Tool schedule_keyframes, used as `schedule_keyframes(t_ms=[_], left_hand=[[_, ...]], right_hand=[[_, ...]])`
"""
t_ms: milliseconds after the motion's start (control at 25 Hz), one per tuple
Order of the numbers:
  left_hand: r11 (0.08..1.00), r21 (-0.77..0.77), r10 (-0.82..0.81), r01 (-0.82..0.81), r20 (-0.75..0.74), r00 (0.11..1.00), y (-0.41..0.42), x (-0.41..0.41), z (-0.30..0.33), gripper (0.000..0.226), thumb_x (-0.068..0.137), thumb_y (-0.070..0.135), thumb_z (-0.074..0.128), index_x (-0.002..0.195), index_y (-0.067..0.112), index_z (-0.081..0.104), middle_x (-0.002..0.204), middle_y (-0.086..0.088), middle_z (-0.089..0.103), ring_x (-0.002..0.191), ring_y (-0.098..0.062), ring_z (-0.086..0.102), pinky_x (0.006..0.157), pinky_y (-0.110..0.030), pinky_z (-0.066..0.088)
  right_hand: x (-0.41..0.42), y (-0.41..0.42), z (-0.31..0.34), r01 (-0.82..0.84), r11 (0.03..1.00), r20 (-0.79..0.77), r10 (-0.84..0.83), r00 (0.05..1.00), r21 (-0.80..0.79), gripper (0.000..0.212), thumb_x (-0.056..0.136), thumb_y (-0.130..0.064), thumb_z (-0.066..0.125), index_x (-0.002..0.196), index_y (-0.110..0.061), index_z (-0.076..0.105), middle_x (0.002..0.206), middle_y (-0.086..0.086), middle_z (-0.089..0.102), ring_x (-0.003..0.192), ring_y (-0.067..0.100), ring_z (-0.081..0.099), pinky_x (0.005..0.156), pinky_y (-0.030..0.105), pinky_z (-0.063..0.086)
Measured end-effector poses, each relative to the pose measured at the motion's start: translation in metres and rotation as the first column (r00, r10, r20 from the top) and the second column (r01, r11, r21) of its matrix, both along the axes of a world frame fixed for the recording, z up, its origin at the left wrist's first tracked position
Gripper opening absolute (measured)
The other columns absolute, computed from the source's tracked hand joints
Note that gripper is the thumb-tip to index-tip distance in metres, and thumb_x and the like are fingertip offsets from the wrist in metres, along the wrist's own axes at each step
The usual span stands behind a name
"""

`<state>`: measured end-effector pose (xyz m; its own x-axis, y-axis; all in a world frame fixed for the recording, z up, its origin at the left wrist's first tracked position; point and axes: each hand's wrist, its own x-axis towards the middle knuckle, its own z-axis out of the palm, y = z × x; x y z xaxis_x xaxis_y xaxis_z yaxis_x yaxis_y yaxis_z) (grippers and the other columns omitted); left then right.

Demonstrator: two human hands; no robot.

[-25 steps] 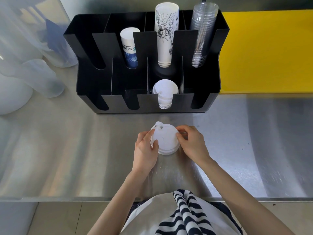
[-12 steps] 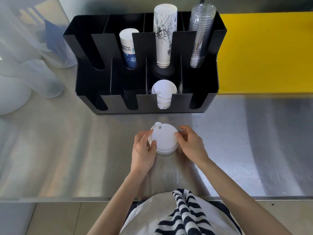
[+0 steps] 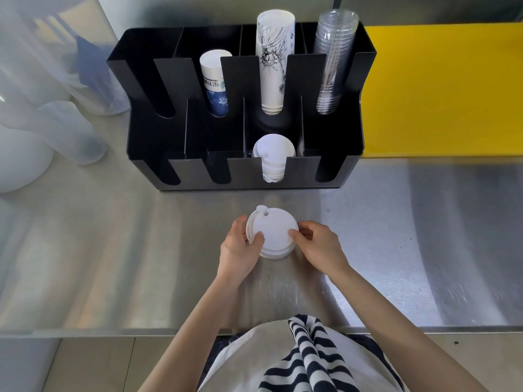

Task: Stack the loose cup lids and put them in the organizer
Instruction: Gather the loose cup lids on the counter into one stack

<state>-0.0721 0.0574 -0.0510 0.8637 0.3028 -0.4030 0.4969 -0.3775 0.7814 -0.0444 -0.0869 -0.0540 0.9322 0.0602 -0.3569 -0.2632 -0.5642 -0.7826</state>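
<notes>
A short stack of white cup lids point(image 3: 273, 233) sits on the steel counter in front of the black organizer point(image 3: 334, 134). My left hand point(image 3: 239, 250) grips the stack's left edge, thumb on top. My right hand point(image 3: 319, 246) pinches its right edge. The top lid has a small tab and a hole at its far side. Another stack of white lids point(image 3: 273, 152) stands in the organizer's front row, third slot from the left. The other front slots look dark, and their contents cannot be made out.
The organizer's back row holds a blue-and-white cup stack point(image 3: 215, 83), a printed white cup stack point(image 3: 274, 60) and clear plastic cups point(image 3: 334, 60). Translucent jugs point(image 3: 70, 131) stand at the left. A yellow board point(image 3: 441, 91) lies at the right. The counter's front edge point(image 3: 113, 333) runs just before my body.
Both hands stay on the lid stack. The stack has barely shifted; my fingers have adjusted slightly around its edges.
</notes>
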Motion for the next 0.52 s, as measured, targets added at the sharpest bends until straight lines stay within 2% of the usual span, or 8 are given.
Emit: schedule_keyframes(t_ms=[160,240,320,400,520], left_hand=[[0.999,-0.051,-0.013,0.007,-0.106,0.994,0.005,0.007,0.007,0.044,0.087,0.026,0.052,0.128,0.015,0.041,0.102,0.0,0.055,0.101,-0.019,0.049,0.082,-0.024,0.031],[0.996,-0.09,-0.018,0.007,-0.13,0.991,0.009,0.01,0.007,0.026,0.085,0.03,0.054,0.108,0.017,0.054,0.093,-0.002,0.056,0.092,-0.021,0.05,0.079,-0.028,0.035],[0.994,-0.109,-0.036,0.02,-0.151,0.988,0.011,0.014,0.008,0.017,0.081,0.034,0.055,0.083,0.017,0.055,0.079,-0.001,0.051,0.079,-0.021,0.047,0.07,-0.029,0.037],[0.995,-0.092,-0.061,0.045,-0.18,0.982,0.011,0.015,0.01,0.022,0.083,0.032,0.056,0.073,0.013,0.054,0.072,-0.001,0.048,0.07,-0.017,0.045,0.06,-0.024,0.033],[0.994,-0.098,-0.066,0.049,-0.179,0.982,0.013,0.017,0.009,0.023,0.083,0.03,0.057,0.073,0.009,0.058,0.077,-0.004,0.05,0.074,-0.019,0.045,0.061,-0.025,0.032]], right_hand=[[-0.001,-0.001,0.0,0.002,1.0,-0.002,-0.001,1.0,0.016,0.027,0.088,-0.019,0.053,0.11,-0.006,0.061,0.114,0.011,0.067,0.101,0.021,0.058,0.062,0.01,0.03],[-0.001,-0.002,0.0,-0.004,1.0,-0.004,0.004,1.0,0.02,0.027,0.088,-0.019,0.053,0.11,-0.007,0.061,0.115,0.01,0.067,0.103,0.021,0.059,0.063,0.01,0.03],[-0.001,-0.004,0.0,-0.008,1.0,-0.017,0.009,1.0,0.024,0.027,0.088,-0.02,0.053,0.111,-0.007,0.061,0.115,0.01,0.067,0.103,0.021,0.059,0.065,0.01,0.031],[-0.001,-0.005,0.001,-0.003,0.999,-0.04,0.005,0.999,0.037,0.027,0.088,-0.02,0.053,0.112,-0.009,0.061,0.116,0.009,0.067,0.099,0.018,0.059,0.074,0.013,0.035],[-0.002,-0.006,0.002,0.022,0.996,-0.076,-0.015,0.997,0.087,0.029,0.088,-0.02,0.053,0.115,-0.009,0.059,0.118,0.009,0.065,0.093,0.014,0.056,0.085,0.023,0.042]])
